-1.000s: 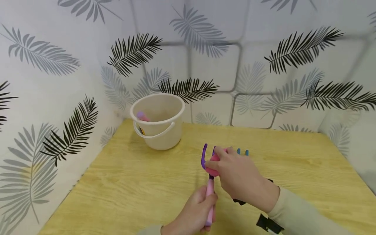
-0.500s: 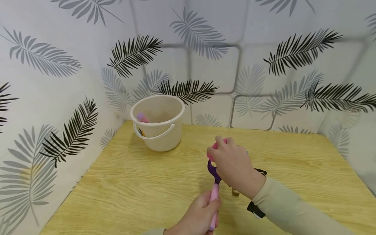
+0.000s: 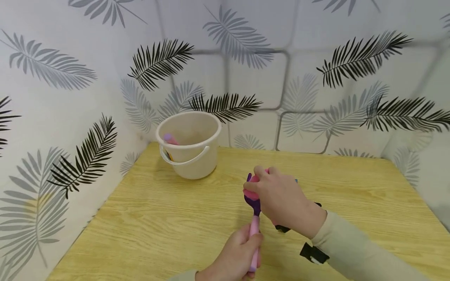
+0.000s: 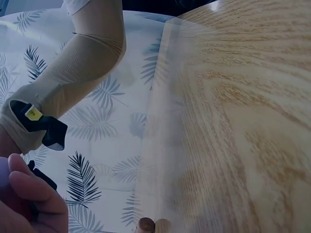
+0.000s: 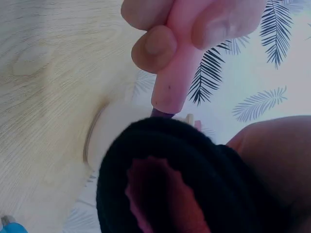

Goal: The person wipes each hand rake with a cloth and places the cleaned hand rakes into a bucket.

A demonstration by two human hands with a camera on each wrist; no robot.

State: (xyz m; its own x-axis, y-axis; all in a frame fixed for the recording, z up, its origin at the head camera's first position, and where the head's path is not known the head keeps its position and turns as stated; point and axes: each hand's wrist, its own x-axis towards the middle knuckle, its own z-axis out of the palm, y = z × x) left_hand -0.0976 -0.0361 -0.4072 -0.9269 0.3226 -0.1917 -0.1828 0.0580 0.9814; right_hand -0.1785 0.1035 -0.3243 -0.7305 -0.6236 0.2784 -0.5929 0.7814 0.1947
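My left hand (image 3: 233, 251) grips the pink handle of a hand rake (image 3: 254, 205) with a purple head, held tilted above the table. In the right wrist view the fingers (image 5: 155, 46) wrap that handle. My right hand (image 3: 286, 201) holds a pink piece, which looks like a glove (image 3: 251, 188), pressed over the rake's tines. Its black cuff (image 5: 146, 133) gapes open in the right wrist view. One purple tine tip shows above the glove; the other tines are hidden.
A cream bucket (image 3: 198, 166) with its handle lowered stands at the back left, a pink tool handle (image 3: 170, 139) inside it. Something blue (image 3: 296, 180) shows partly behind my right hand. A wooden handle end (image 4: 146, 224) appears in the left wrist view. Patterned wall coverings border the table (image 3: 151, 218).
My right hand has moved the glove up over the tines, then slightly back down. My left hand keeps its grip, and the rake shifts only a little.
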